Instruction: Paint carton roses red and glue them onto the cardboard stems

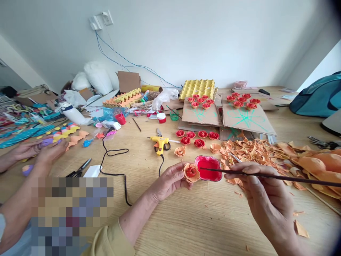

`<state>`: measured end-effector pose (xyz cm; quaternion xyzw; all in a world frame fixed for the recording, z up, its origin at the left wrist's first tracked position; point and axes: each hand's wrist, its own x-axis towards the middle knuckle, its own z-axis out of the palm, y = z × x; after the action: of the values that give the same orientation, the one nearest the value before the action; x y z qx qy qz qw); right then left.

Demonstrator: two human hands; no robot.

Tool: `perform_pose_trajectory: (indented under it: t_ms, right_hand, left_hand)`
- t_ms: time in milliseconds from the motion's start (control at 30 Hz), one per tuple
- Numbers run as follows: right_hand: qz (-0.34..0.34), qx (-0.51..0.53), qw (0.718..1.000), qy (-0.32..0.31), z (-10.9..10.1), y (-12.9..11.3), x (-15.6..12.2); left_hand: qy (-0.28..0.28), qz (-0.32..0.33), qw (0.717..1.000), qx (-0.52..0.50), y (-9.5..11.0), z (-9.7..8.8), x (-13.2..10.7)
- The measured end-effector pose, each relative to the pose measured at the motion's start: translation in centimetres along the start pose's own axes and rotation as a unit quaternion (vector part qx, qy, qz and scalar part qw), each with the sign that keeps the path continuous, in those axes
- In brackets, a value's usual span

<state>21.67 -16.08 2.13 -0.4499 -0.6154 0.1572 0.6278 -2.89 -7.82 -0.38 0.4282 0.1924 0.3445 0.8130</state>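
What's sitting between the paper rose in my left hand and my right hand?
A red dish, seen in the head view; the brush in the right hand stretches over it toward the paper rose.

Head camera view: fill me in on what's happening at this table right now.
A person is working on paper flowers. The left hand holds an orange paper rose with a red centre. The right hand holds a thin dark stick, its tip at the red dish beside that rose. Red roses sit on the table and on cardboard behind, with a yellow glue gun nearby. At far left, another person's hands handle coloured pieces.
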Motion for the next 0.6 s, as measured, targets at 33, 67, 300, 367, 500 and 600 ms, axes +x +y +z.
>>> perform_pose_trajectory:
  t_ms: [33, 67, 300, 367, 500, 600]
  right_hand:
    - [0.021, 0.037, 0.999, 0.005, 0.1, 0.0, -0.1]
    - [0.045, 0.08, 0.996, 0.01, 0.2, -0.1, -0.2]
    - [0.059, 0.147, 0.987, -0.009, 0.9, -0.7, -0.7]
    - [0.05, 0.148, 0.988, -0.017, 1.1, -0.9, -0.7]
    - [0.003, 0.117, 0.992, -0.039, 1.4, -1.3, -0.5]
    - [-0.057, 0.068, 0.993, -0.077, 1.0, -1.2, -0.3]
  left_hand:
    - [-0.001, -0.004, 1.0, -0.001, -0.1, 0.0, 0.0]
    - [-0.002, -0.007, 1.0, 0.0, -0.2, 0.0, 0.0]
    - [-0.007, -0.009, 1.0, 0.019, -0.4, 0.2, 0.0]
    - [-0.012, -0.007, 1.0, 0.022, -0.4, 0.3, 0.0]
    - [-0.018, -0.006, 1.0, 0.024, -0.5, 0.3, 0.0]
    - [-0.007, -0.004, 0.999, 0.032, -0.4, 0.3, 0.0]
